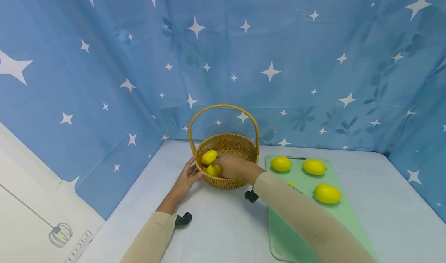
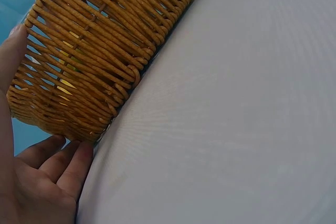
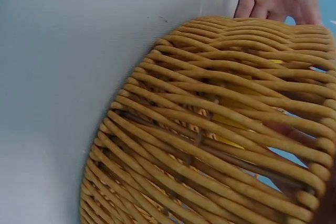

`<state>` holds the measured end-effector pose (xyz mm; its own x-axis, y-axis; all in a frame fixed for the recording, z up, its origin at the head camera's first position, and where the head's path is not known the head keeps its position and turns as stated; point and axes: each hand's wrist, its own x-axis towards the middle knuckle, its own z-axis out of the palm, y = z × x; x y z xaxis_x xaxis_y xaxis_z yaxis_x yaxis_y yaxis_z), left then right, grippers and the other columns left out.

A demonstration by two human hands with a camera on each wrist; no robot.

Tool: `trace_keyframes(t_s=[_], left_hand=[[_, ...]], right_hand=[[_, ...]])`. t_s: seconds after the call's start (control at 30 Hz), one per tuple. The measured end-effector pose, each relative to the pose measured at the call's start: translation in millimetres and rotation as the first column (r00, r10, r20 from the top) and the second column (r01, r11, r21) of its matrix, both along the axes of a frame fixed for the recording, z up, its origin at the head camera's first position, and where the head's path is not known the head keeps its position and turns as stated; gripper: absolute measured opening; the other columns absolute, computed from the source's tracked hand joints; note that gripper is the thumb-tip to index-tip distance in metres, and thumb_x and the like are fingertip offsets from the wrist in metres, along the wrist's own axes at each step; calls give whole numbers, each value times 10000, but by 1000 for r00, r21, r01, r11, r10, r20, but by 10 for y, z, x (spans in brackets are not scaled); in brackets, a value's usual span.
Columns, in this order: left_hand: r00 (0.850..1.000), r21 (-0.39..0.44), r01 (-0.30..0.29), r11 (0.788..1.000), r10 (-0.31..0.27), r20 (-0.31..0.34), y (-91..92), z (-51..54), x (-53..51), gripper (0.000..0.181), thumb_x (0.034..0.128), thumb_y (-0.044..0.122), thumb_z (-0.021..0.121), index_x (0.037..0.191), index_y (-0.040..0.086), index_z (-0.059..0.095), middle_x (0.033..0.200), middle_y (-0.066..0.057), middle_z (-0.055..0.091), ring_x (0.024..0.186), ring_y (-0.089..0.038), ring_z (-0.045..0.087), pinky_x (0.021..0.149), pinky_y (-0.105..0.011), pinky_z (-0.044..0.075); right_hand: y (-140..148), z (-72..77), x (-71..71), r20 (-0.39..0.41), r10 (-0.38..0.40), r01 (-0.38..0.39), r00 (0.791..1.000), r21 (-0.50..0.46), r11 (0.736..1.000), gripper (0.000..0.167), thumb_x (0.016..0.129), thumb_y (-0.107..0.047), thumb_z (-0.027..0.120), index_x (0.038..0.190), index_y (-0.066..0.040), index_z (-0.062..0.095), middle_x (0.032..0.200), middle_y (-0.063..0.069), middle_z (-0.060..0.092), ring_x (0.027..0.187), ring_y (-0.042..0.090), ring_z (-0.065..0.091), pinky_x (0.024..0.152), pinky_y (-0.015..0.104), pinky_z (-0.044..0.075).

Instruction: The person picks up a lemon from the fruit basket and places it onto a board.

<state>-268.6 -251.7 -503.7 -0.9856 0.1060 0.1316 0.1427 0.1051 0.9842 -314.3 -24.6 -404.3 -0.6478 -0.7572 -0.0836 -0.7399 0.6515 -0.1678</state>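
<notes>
A round wicker basket (image 1: 224, 183) with a tall arched handle stands near the back of the table. My left hand (image 1: 185, 179) holds its left side; in the left wrist view the thumb lies near the rim and the fingers touch the wall low down. My right hand (image 1: 230, 166) reaches inside and grips a lemon (image 1: 214, 171) near the left wall. Another lemon (image 1: 209, 157) lies just behind that one. Through the weave, the right wrist view shows yellow and part of the right hand; the right fingertips are mostly hidden.
Right of the basket lies a green cutting board (image 1: 289, 232) bearing several lemons, including a front one (image 1: 327, 193). The right sleeve (image 1: 306, 212) crosses the board and partly hides one lemon (image 1: 290, 184). A blue star-patterned curtain (image 1: 296, 61) hangs behind the white table (image 1: 212, 232).
</notes>
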Motion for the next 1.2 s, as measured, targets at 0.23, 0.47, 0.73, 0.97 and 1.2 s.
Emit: trace_keyframes(t_s=[0.23,0.47,0.73,0.97,1.2], left_hand=[[1000,5,0,1000,0,4,27,7,27,755,930,312,681,1540,326,237,1537,-176,302,1366,-317,369,1067,-440,363],[1000,10,15,1000,-15,20,41,40,29,759,942,289,667,1551,307,214,1551,-187,264,1378,-325,346,1076,-441,351],[998,3,48,999,-48,46,50,206,93,761,972,202,628,1571,235,159,1562,-213,213,1394,-342,308,1085,-438,333],[997,3,68,998,-69,31,87,363,199,754,981,171,611,1574,186,145,1558,-236,205,1394,-367,296,1086,-447,332],[997,16,63,998,-63,40,66,316,197,769,966,213,637,1572,219,163,1561,-214,213,1395,-337,306,1088,-440,331]], right_hand=[[-14,-69,-29,34,-29,30,999,-28,999,493,899,-176,706,1375,-176,578,1381,30,509,1246,193,483,1060,375,391],[-34,-100,-45,5,-26,26,1000,-23,999,445,929,-188,665,1367,-189,587,1360,56,515,1206,193,498,1052,387,400],[-19,-85,-52,8,10,-9,1000,-40,999,451,931,-212,681,1368,-180,576,1324,45,549,1193,200,514,1051,392,401],[-20,-95,-82,30,-30,30,999,-28,999,431,930,-223,677,1341,-142,576,1204,11,600,1077,166,556,990,364,451],[3,-145,-106,47,-53,51,998,33,998,571,981,-195,595,1500,-308,385,1500,118,378,1298,298,452,1042,496,397]])
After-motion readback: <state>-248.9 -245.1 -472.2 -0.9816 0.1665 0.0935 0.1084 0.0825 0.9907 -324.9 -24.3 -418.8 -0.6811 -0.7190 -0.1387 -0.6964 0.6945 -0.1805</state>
